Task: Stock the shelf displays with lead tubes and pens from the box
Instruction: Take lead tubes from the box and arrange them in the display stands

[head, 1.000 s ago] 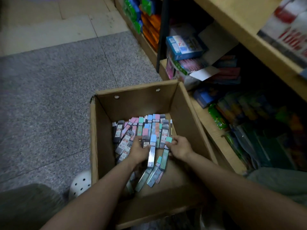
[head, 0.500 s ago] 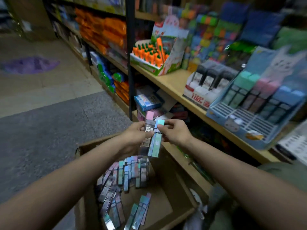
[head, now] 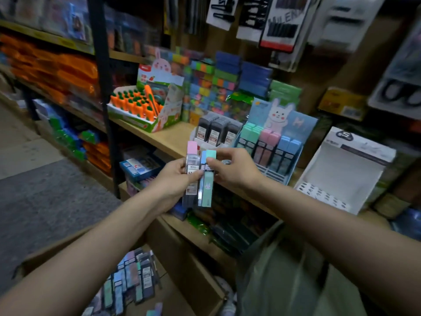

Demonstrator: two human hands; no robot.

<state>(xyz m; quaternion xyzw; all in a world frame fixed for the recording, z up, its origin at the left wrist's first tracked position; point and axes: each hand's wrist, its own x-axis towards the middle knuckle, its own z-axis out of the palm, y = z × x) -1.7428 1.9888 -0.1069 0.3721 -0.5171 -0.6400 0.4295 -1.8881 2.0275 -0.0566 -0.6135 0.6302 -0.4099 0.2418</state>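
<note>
Wooden shelf [head: 159, 137] runs across the frame from left toward lower right, loaded with stationery stock, much of it blurred. Cardboard box [head: 196, 267] sits low at bottom center on the floor, open top, with a heap of lead tubes in the box [head: 129, 283] lying flat and mixed in color. On the shelf at right, a white display tray [head: 341, 174] stands tilted back, its front row of holes showing. Just left of it a blue bunny display [head: 273, 142] holds upright lead tubes in green, pink and blue rows, lower slots bare. Beside that on the left, a stack of dark lead cases [head: 216, 131] with red price labels. Farther left, a carrot pen display [head: 141, 106] full of orange pens. Both arms reach forward over the box, hands meeting in front of the shelf edge. Left hand [head: 175, 176] has its grip curled round the held tubes [head: 199, 179], 3 visible, upright: pink cap, blue cap, green cap, thumb across their fronts. Right hand [head: 234, 169] pinches the top of the green-capped tube, fingertips at the cap. Held tubes are well above the box and near the bunny display, not touching it.
</note>
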